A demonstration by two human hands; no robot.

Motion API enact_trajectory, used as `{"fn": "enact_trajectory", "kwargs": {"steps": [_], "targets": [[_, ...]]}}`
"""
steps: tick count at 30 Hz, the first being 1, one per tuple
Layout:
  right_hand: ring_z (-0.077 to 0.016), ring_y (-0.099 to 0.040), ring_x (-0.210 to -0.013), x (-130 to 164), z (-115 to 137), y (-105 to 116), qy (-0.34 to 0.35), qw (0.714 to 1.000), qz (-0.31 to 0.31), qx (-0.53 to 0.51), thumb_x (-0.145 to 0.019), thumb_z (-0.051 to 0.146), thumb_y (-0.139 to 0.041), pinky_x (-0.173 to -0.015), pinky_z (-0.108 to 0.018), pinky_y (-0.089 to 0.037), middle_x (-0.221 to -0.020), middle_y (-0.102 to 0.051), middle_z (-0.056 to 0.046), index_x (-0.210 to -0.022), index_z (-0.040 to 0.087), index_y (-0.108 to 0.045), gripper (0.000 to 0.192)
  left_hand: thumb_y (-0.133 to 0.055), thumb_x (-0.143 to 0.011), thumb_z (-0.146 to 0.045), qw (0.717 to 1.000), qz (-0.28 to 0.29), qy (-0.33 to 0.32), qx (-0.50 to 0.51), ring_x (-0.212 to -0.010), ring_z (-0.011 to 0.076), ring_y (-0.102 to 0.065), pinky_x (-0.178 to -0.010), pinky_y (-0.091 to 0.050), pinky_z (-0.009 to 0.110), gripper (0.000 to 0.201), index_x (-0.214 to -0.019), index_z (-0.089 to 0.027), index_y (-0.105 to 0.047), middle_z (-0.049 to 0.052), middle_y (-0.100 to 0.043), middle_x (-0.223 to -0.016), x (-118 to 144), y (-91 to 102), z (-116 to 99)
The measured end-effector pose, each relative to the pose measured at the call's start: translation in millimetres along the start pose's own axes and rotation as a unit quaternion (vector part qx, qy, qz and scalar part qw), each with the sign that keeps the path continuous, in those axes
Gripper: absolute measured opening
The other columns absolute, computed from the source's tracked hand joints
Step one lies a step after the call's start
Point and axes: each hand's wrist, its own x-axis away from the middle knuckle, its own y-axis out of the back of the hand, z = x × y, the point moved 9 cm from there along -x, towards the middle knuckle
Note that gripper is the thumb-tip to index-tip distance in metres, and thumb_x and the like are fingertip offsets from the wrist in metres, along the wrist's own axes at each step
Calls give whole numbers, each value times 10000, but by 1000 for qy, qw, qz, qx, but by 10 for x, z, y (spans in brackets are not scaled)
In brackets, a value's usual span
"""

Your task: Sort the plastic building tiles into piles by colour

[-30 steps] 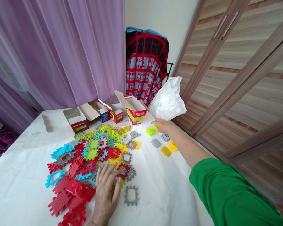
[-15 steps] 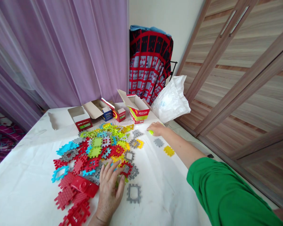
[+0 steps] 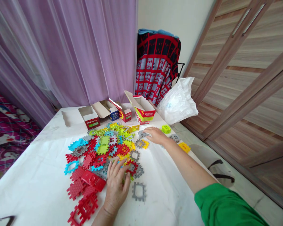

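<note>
A heap of flat interlocking plastic tiles (image 3: 103,150) in red, blue, green, yellow and grey lies on the white table (image 3: 37,175). My left hand (image 3: 116,185) rests flat, fingers spread, on the heap's near edge beside a grey frame tile (image 3: 139,191). My right hand (image 3: 157,135) reaches across to the heap's far right edge, palm down, next to a grey and yellow tile (image 3: 142,143). It holds nothing that I can see. A lime green tile (image 3: 166,129), a grey tile (image 3: 174,137) and a yellow tile (image 3: 184,147) lie apart beyond it.
Several small open cardboard boxes (image 3: 119,111) stand at the table's back edge. A white plastic bag (image 3: 178,102) sits at the back right corner. Purple curtains hang behind, a red patterned cloth (image 3: 157,72) drapes over a chair, and wooden wardrobe doors fill the right.
My right hand left the lime green tile near the back right corner and drew back left toward the heap. My left hand stayed put. The view shifted left.
</note>
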Motion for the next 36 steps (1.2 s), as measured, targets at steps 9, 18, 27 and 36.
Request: {"fn": "enact_trajectory", "kwargs": {"steps": [9,18,27,36], "targets": [[-182,-699,-743,813,423,-524,-149,894,-296,-303,-844,334,-485,-672,-293,-562,-881,-752,-35,-924,242,-716,260,-470,-861,-98,999,-28,-20,-15,-1269,231,-506,-1086,-378,515,298,-1050,-251,-641,53,-679,-1181,14,85,-125],[-201,-693,-671,926,208,-749,-229,860,-269,-369,-761,453,-497,-700,-316,-564,-805,-757,-66,-865,214,-735,353,-524,-897,-369,961,110,128,-221,-1144,295,-579,-991,-419,459,354,-1189,-187,-610,124,-641,-1238,-592,556,625],[-218,-701,-730,883,243,-809,-223,877,-233,-356,-758,451,-453,-760,-352,-546,-831,-757,-54,-892,234,-730,377,-518,-884,-364,925,226,172,-254,-988,304,-652,-893,-442,429,258,-943,-176,-685,127,-698,-1052,-700,392,895],[-218,-696,-714,905,259,-769,-218,861,-254,-383,-752,451,-473,-748,-342,-544,-812,-754,-61,-875,230,-726,358,-447,-904,-303,957,107,238,-125,-996,269,-630,-967,-387,405,207,-877,-194,-621,101,-696,-934,-688,688,980]]}}
